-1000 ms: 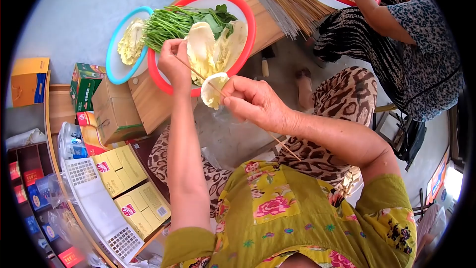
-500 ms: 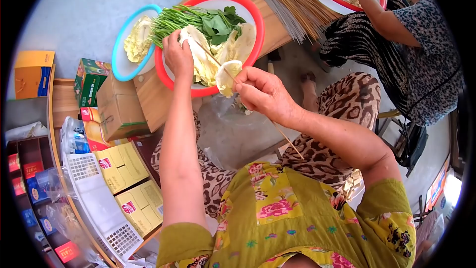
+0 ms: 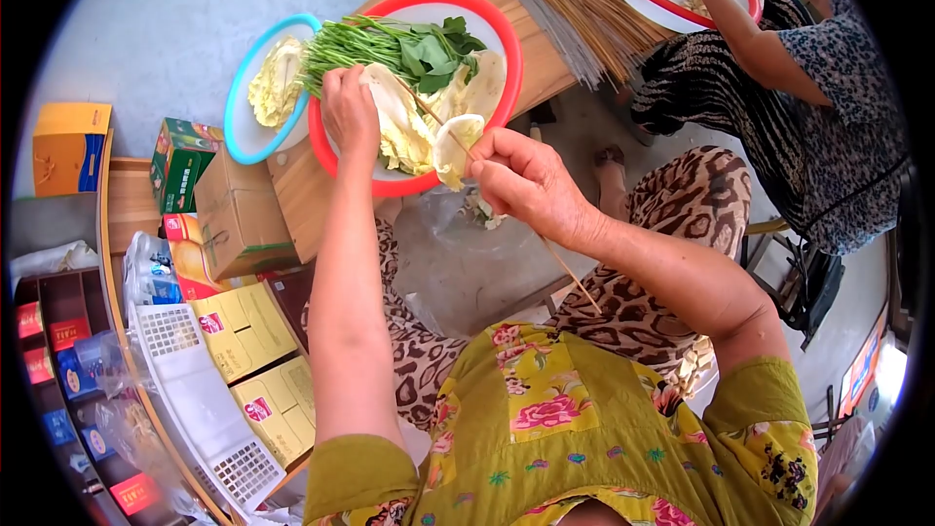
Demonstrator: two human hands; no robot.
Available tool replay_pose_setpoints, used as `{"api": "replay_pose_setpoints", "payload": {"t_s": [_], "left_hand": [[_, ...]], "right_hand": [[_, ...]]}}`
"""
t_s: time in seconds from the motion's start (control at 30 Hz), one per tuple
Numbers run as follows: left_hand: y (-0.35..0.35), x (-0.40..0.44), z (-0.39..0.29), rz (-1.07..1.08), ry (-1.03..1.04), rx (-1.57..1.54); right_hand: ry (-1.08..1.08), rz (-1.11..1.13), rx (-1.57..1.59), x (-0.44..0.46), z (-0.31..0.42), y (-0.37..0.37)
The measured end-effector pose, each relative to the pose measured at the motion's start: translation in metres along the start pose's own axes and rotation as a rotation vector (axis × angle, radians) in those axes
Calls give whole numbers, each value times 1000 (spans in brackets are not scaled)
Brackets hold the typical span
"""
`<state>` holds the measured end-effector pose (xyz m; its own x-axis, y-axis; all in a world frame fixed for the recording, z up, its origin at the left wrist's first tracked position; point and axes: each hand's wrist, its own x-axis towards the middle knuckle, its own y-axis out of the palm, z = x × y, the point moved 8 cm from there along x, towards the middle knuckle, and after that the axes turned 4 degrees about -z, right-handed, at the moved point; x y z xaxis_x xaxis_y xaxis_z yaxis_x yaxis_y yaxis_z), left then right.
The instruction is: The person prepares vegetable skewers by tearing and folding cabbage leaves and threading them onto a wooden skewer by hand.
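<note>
A red-rimmed basin (image 3: 515, 49) holds greens (image 3: 362, 47) and cabbage (image 3: 399, 127); a blue-rimmed basin (image 3: 235, 127), leaves (image 3: 278, 88). The right hand (image 3: 531, 180) clamps a skewer (image 3: 570, 273); the left hand (image 3: 351, 117)'s grip is unclear.

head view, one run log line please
left hand: at cabbage leaf; right hand: holds skewer; skewer: bears leaf piece; bowl: greens, cabbage

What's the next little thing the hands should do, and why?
Perhaps the left hand should lift the big cabbage leaf toward the bare far end of the skewer. That hand is right at the leaf's edge, and the right hand holds the skewer pointing over it, with a smaller leaf piece near the grip.
</note>
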<state>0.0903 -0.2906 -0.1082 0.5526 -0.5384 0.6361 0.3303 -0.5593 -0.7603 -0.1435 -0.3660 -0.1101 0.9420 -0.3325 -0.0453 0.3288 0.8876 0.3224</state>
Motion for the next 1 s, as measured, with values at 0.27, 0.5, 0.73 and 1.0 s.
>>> {"api": "replay_pose_setpoints", "payload": {"t_s": [0.27,0.5,0.73,1.0], "left_hand": [[-3,-19,-2,-56,142,74],[23,-23,39,51,-306,-351],[-22,-46,74,-167,-595,-729],[-225,-38,45,-653,-476,-936]], "right_hand": [[-10,-43,-15,6,1,-4],[6,-33,-16,14,-2,-5],[8,-24,-17,18,6,-1],[31,7,-25,12,9,9]]}}
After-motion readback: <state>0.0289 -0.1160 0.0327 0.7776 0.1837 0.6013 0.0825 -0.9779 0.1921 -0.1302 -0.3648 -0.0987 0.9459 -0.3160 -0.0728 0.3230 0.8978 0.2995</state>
